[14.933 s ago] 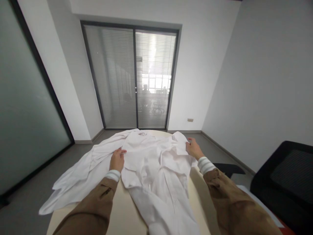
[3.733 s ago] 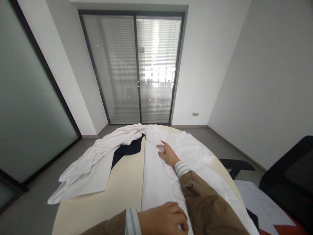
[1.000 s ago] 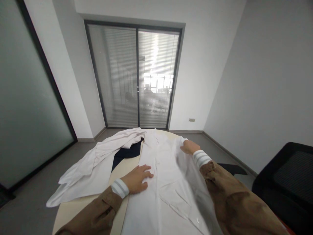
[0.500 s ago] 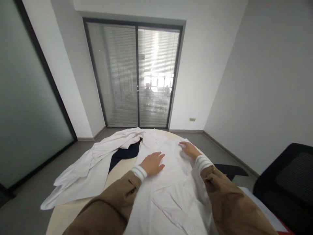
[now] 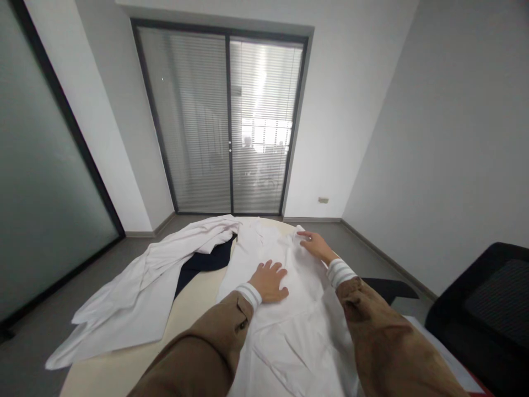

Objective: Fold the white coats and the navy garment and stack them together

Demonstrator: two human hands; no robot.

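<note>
A white garment [image 5: 285, 342], its kind not plain, is spread along the table in front of me with several creases in its near part. My left hand [image 5: 269, 282] lies flat on its middle, fingers spread. At the garment's far right edge, my right hand [image 5: 316, 245] has its fingers closed on the fabric, which is slightly raised there. Left of this garment lies another piece of white clothing [image 5: 140, 281], rumpled and hanging past the table's edge. Dark navy cloth [image 5: 206, 261] shows from beneath it.
The round, pale table [image 5: 190, 309] carries all the cloth. To the right stand a black mesh chair [image 5: 483, 298] and a white sheet-like thing [image 5: 444, 353] with a red edge. Beyond the table is a glass partition with blinds [image 5: 194, 132].
My left hand has slid right across the garment and spread its fingers. My right hand has moved slightly left and away from me, lifting the garment's edge. The view has shifted a little.
</note>
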